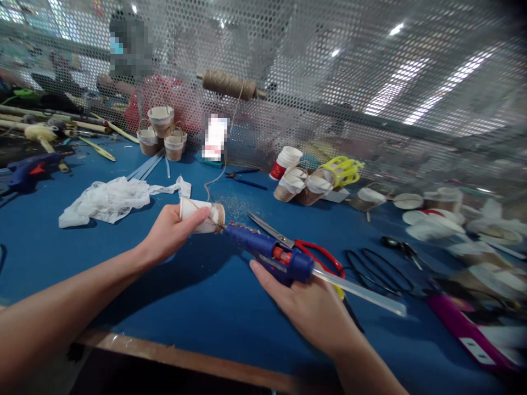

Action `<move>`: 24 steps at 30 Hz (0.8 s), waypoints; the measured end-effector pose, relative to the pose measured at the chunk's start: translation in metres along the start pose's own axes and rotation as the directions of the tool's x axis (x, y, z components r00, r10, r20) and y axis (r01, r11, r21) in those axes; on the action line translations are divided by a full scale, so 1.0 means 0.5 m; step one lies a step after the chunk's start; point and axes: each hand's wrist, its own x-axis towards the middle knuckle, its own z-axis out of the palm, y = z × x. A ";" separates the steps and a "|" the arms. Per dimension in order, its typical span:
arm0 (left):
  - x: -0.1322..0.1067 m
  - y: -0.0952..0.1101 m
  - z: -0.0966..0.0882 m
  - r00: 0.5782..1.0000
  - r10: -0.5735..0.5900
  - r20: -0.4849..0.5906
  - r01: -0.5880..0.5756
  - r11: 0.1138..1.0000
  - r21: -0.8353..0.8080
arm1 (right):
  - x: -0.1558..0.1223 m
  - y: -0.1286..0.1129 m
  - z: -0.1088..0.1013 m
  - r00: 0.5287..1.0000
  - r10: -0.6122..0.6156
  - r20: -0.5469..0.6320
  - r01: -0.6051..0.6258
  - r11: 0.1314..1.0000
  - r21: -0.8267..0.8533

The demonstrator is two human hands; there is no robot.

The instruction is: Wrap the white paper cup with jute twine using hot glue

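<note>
My left hand [177, 227] is closed around a white paper cup [191, 208] lying on its side above the table. Brown twine is wound at the cup's right end, and a strand runs from there up to a twine spool [228, 85] on the mesh. In my right hand [304, 302] is a blue hot glue gun [263, 247], gripped from below, with a clear glue stick [362, 291] jutting out of its back. The nozzle is at the twine-wrapped end of the cup; whether it touches, I cannot tell. Red-handled scissors [317, 252] lie just behind the gun.
White gauzy cloth [111, 200] lies on the blue table [164, 307] at left. Small twine-wrapped cups [175, 145] are stacked behind. Blue pliers [247, 178], more cups [290, 184], a black cable [379, 274] and a purple power strip [469, 329] lie about. Another glue gun [31, 170] rests far left.
</note>
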 end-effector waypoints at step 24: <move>-0.010 -0.001 0.003 0.998 0.065 0.020 -0.067 0.990 0.127 | 0.109 0.245 0.023 0.593 0.802 0.071 -0.717 0.486 0.500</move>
